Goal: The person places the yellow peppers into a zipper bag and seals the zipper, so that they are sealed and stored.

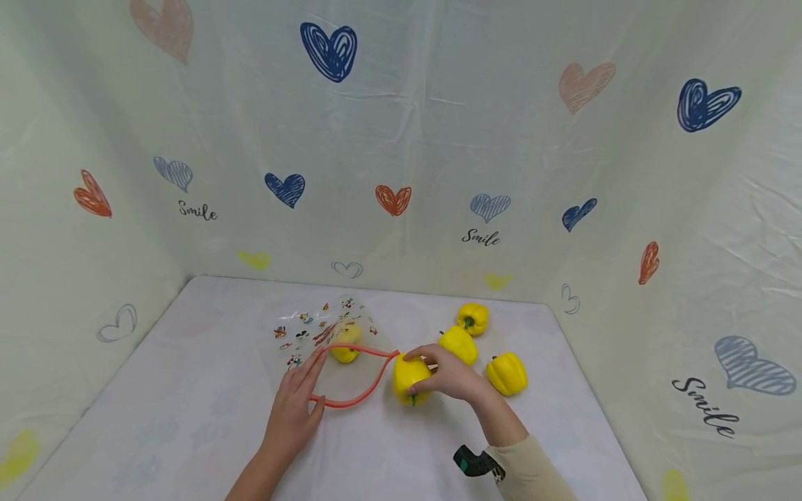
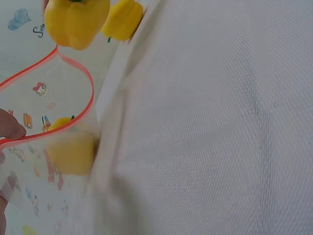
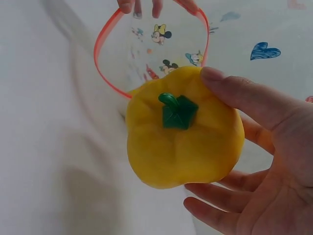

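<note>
My left hand (image 1: pixel 293 403) pinches the red-edged mouth of a clear zip bag (image 1: pixel 370 389) printed with cartoon figures. The mouth gapes toward the right, and one yellow bell pepper (image 1: pixel 347 342) lies inside, seen through the plastic. Just right of the opening, my right hand (image 1: pixel 456 374) grips another yellow bell pepper (image 3: pixel 183 142) between thumb and fingers. Its green stem (image 3: pixel 176 111) faces the right wrist camera. In the left wrist view, the thumb (image 2: pixel 11 126) lies on the red rim, while the other fingers are mostly cut off by the frame.
Three more yellow peppers rest on the white-covered table (image 1: pixel 188 390): one at the back (image 1: pixel 473 318), one just in front of it (image 1: pixel 459 345), one farther right (image 1: pixel 507 374). A heart-printed curtain (image 1: pixel 413 125) encloses the back and sides. A black device (image 1: pixel 474 462) sits at the right sleeve.
</note>
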The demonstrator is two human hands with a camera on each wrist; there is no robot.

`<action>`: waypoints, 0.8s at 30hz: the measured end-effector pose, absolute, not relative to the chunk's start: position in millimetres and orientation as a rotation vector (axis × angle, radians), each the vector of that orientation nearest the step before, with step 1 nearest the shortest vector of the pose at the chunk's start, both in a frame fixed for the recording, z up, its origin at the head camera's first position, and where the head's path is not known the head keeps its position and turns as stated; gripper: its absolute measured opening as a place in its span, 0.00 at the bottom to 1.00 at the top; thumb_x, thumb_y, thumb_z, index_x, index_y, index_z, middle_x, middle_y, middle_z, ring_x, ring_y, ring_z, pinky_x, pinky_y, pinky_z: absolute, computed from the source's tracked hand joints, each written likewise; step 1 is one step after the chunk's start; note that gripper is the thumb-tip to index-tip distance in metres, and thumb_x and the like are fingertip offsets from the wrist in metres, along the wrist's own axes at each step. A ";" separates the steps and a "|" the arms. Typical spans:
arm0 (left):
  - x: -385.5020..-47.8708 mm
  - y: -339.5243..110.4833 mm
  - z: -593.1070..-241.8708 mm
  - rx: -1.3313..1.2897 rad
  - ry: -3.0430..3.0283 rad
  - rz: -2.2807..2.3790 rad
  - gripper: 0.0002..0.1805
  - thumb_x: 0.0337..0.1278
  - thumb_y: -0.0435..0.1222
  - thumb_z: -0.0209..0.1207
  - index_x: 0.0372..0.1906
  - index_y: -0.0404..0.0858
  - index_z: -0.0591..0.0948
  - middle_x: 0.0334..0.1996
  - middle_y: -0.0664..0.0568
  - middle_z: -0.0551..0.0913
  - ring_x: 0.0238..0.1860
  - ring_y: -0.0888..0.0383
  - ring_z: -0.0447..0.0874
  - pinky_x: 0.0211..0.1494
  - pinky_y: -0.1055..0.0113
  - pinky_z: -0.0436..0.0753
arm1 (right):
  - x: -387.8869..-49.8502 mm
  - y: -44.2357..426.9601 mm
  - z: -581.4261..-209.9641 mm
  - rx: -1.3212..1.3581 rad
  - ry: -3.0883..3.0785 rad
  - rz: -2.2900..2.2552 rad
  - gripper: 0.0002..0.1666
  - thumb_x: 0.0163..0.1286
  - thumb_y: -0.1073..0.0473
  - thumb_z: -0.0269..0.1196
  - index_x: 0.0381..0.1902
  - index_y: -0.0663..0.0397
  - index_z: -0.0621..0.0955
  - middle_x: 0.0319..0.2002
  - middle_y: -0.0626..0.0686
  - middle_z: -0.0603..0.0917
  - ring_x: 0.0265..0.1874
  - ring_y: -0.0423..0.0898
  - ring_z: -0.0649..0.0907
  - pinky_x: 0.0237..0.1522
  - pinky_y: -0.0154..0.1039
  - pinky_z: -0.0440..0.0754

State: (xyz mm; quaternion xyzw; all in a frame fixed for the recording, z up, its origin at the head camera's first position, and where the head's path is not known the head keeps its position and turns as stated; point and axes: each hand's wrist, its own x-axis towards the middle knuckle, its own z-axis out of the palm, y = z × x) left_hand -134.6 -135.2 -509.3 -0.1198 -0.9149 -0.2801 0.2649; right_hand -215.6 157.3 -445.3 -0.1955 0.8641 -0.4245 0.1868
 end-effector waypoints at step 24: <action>-134.0 -130.1 -505.1 -0.301 -2.489 -0.798 0.48 0.38 0.20 0.70 0.71 0.37 0.66 0.70 0.48 0.66 0.59 0.47 0.67 0.62 0.50 0.70 | -205.2 114.2 -445.8 -0.803 2.191 -1.233 0.26 0.60 0.53 0.72 0.57 0.41 0.80 0.55 0.37 0.78 0.55 0.46 0.75 0.59 0.46 0.74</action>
